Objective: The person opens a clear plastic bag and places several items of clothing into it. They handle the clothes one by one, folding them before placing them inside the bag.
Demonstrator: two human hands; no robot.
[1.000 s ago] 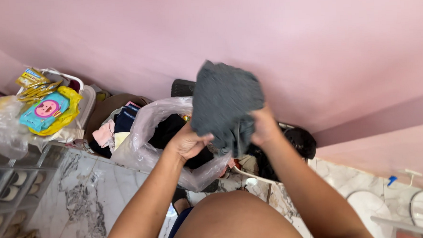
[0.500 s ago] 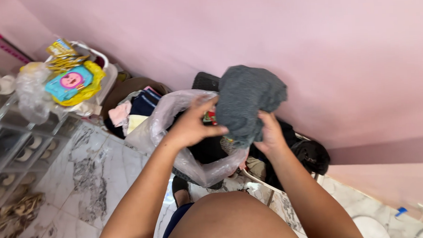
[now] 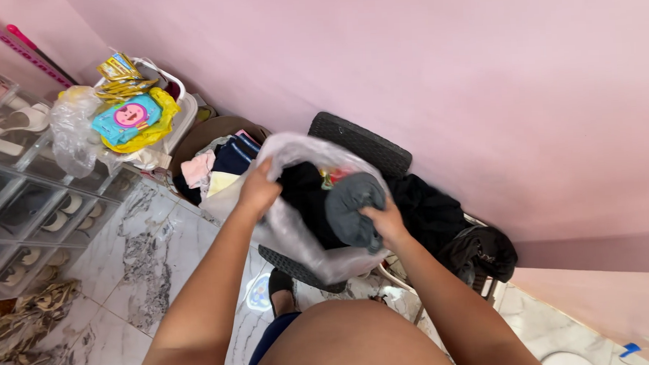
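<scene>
At frame centre, my right hand (image 3: pixel 384 220) grips the grey garment (image 3: pixel 351 203), pressing it into the plastic bag (image 3: pixel 298 238); my left hand (image 3: pixel 258 189) pinches the rim open. Next: release inside.

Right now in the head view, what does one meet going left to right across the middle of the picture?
Clear shoe drawers → yellow bag of packets → left hand on the clear plastic bag → grey garment held by the right hand → black clothes.
</scene>
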